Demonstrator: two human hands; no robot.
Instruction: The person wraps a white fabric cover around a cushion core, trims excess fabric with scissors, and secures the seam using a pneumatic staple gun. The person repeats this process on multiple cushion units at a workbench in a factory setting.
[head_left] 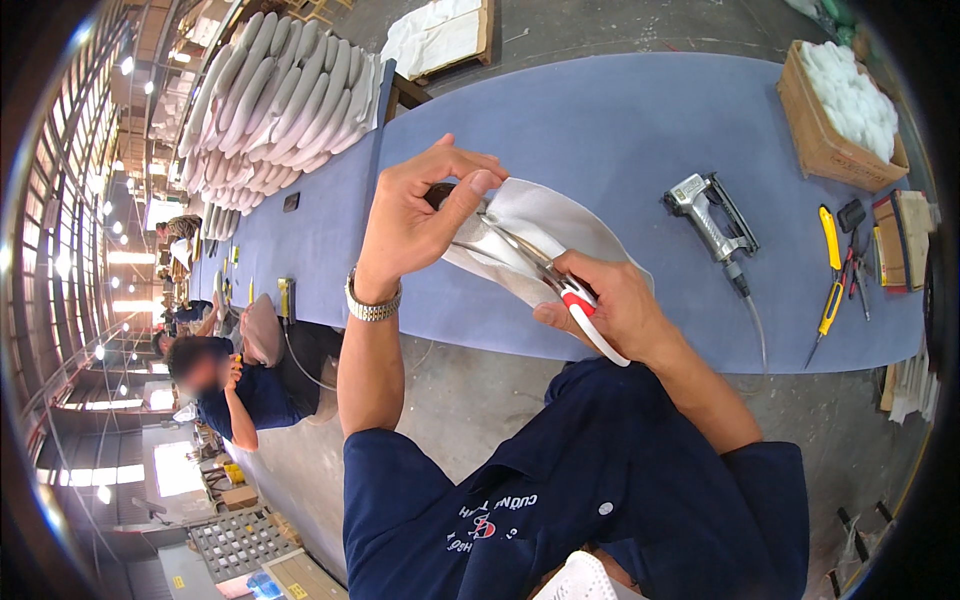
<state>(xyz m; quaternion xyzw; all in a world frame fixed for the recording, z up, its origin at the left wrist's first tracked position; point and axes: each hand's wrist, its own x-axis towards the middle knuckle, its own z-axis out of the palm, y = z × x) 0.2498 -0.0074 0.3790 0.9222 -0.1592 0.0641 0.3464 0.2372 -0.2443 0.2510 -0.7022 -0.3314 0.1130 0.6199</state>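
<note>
The left hand [425, 212] grasps one end of the grey cloth piece [560, 212], above the worktop [600, 130]; the right hand [622, 308] is closed around the tool [578, 303]. The piece seems shaped already, but unfinished; what exactly is left, I cannot tell.

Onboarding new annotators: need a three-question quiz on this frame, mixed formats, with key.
1. Multiple choice: which hand grips the red-and-white handle? A left, B right, C neither.
2. True or false: the left hand holds the silver hose-fed tool.
3. Fill in: the cardboard box holds white, ____ material.

Key: 1 B, right hand. 2 False: the silver hose-fed tool lies on the blue table; the left hand is at the pale fabric piece. 3 fluffy.
</note>
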